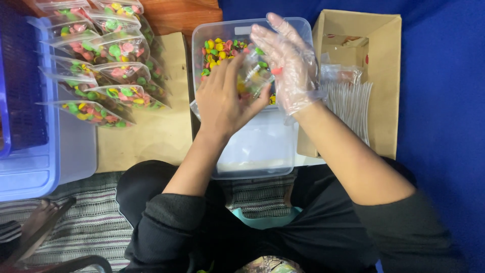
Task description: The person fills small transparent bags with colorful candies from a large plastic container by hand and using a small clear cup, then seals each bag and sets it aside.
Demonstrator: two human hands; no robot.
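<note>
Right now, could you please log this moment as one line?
left hand: holds clear bag | right hand: gloved, at bag | tub: coloured candies | filled bags: left

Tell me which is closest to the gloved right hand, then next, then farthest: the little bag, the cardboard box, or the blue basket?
From the right hand:
1. Small clear bag, touching it, held by the left hand.
2. Cardboard box, just to its right.
3. Blue basket, far left edge.

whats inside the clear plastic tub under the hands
The clear plastic tub holds colourful round candies piled at its far end. Left hand and gloved right hand cover the middle.
</note>
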